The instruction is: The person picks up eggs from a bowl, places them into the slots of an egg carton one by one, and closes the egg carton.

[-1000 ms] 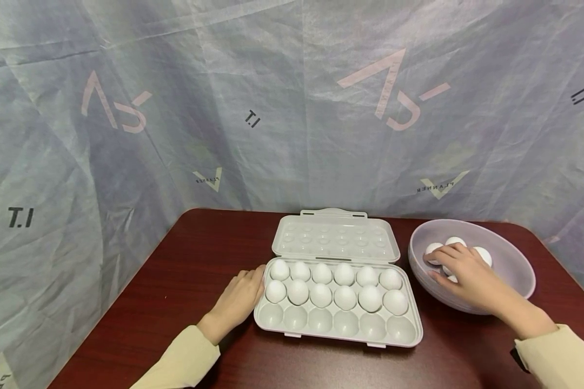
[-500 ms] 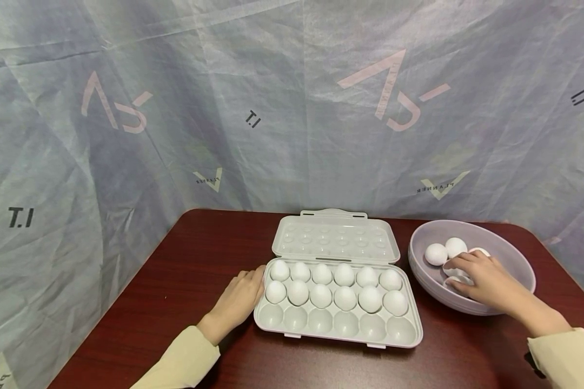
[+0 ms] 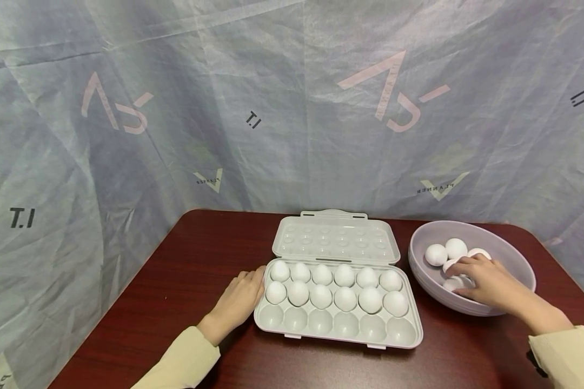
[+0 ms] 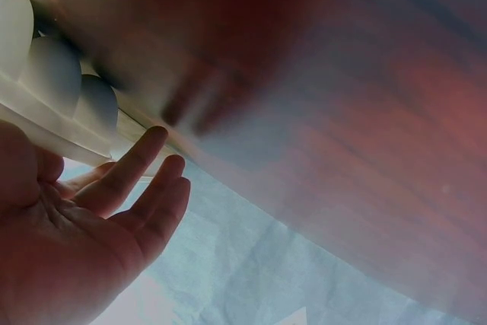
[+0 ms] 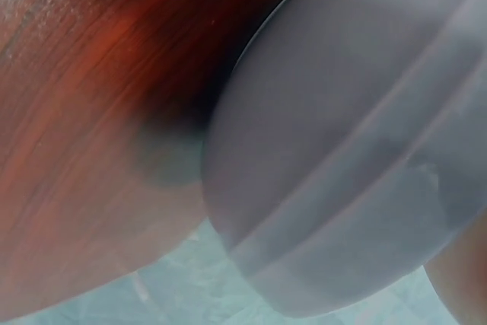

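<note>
An open grey egg carton (image 3: 292, 316) lies mid-table, its lid (image 3: 336, 237) folded back. White eggs (image 3: 345, 297) fill its two back rows; the front row of cups is bare. My left hand (image 3: 253, 281) rests with straight fingers against the carton's left end; the left wrist view shows the flat palm (image 4: 114, 211) beside the carton's cups (image 4: 49, 74). My right hand (image 3: 459, 278) is inside the lilac bowl (image 3: 516, 254), with thumb and fingers curled round a white egg (image 3: 452, 283). Several more eggs (image 3: 436, 254) lie behind it in the bowl.
The dark red wooden table (image 3: 185, 270) ends at a wrinkled grey printed curtain (image 3: 175, 135) along the back and left. The right wrist view shows only the bowl's outer wall (image 5: 342, 150) and the tabletop (image 5: 91, 112).
My right hand has drawn back from the far eggs to the bowl's near side and curled round an egg there. The left hand and carton have not moved.
</note>
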`<state>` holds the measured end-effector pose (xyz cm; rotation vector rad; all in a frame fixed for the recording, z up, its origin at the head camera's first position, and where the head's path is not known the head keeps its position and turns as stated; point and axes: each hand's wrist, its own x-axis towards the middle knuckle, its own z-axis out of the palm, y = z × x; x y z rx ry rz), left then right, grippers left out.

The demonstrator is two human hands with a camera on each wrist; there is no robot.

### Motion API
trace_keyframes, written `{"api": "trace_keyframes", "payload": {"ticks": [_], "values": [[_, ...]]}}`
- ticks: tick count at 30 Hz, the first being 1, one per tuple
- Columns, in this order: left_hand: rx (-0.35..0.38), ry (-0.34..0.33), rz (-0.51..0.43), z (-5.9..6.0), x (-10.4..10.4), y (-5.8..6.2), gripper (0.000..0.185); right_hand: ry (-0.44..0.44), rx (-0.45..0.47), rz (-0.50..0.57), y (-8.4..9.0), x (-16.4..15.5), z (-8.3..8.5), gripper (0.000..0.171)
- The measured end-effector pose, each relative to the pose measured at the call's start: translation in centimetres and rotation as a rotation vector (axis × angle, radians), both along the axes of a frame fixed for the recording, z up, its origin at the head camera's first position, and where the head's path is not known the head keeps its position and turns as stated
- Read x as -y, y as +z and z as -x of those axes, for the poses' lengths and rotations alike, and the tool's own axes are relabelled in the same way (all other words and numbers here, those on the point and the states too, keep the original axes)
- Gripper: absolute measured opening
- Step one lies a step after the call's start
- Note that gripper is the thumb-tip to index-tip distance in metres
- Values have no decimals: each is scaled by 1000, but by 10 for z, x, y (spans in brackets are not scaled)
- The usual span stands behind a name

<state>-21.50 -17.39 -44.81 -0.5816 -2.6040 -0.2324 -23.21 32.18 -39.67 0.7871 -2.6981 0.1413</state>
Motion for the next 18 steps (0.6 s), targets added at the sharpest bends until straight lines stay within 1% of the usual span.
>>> {"api": "trace_keyframes", "payload": {"ticks": [5,12,18], "values": [[-3,-3,3,0,0,0,23,-29,56,-43,3,3,-1,36],[-14,-7,6,-1,0,1,24,-35,43,-92,5,6,-1,38],[-12,-7,7,-1,-1,1,22,-28,36,-110,5,8,-1,38]]}}
